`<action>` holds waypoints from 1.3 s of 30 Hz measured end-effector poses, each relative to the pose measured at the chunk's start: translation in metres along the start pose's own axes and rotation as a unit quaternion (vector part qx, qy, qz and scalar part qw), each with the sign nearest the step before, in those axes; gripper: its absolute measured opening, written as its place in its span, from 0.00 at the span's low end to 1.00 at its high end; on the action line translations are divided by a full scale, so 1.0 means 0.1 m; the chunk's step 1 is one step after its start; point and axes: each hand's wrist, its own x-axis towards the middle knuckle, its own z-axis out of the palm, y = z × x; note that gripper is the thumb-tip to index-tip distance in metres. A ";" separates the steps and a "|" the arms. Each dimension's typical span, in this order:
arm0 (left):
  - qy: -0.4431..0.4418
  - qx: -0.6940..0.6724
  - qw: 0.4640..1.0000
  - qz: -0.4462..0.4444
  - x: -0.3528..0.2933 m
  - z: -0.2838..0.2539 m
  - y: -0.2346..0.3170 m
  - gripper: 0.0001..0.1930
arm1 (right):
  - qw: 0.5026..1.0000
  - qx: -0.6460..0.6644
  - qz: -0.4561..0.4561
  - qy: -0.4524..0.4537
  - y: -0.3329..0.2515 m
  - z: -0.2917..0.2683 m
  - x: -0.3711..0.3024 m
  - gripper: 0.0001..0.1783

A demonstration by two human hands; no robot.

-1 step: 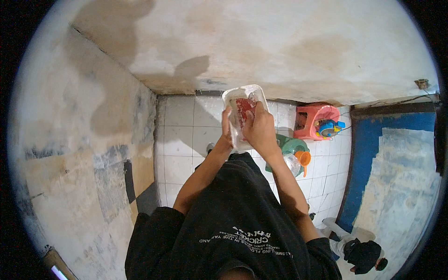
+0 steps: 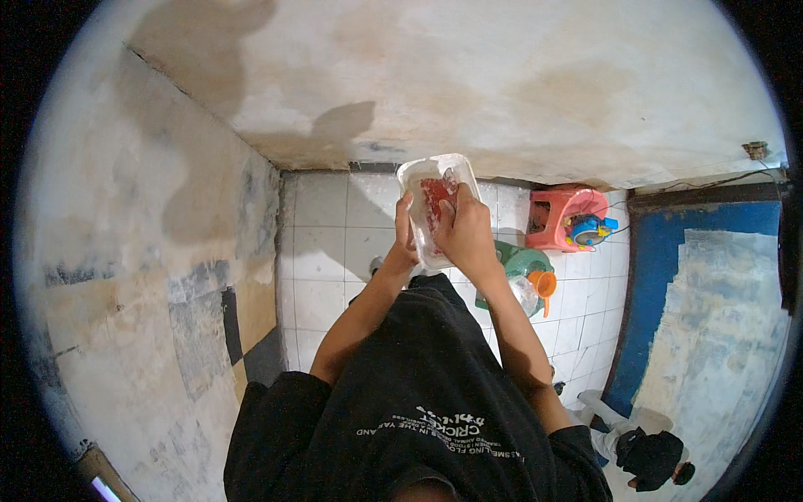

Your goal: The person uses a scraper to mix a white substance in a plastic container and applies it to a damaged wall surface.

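Note:
A white rectangular tray [image 2: 410,174], smeared with pale paste, is held up in front of me above the floor. My left hand [image 2: 405,230] grips its left side, fingers along the outer wall. Inside lies a flat red scraper [image 2: 432,194] with whitish smears on its face. My right hand [image 2: 470,234] reaches over the tray's right edge and is closed on the scraper, thumb and fingers at its right side. The fingers hide part of the scraper, so its full shape does not show.
A plastered wall [image 2: 468,92] stands just ahead, with another on the left. Right of me are a pink stool [image 2: 544,222] bearing a blue-and-yellow object, a green container [image 2: 510,259] and an orange dipper [image 2: 545,284]. A person [image 2: 648,456] is at the lower right, near a blue panel [image 2: 644,309].
The tray's far end has dipped very slightly toward me. Both hands keep their hold.

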 end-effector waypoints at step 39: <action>0.115 0.060 0.989 -0.065 0.02 0.09 -0.02 0.36 | 0.989 -0.077 0.034 0.120 -0.08 -0.27 -0.23 0.06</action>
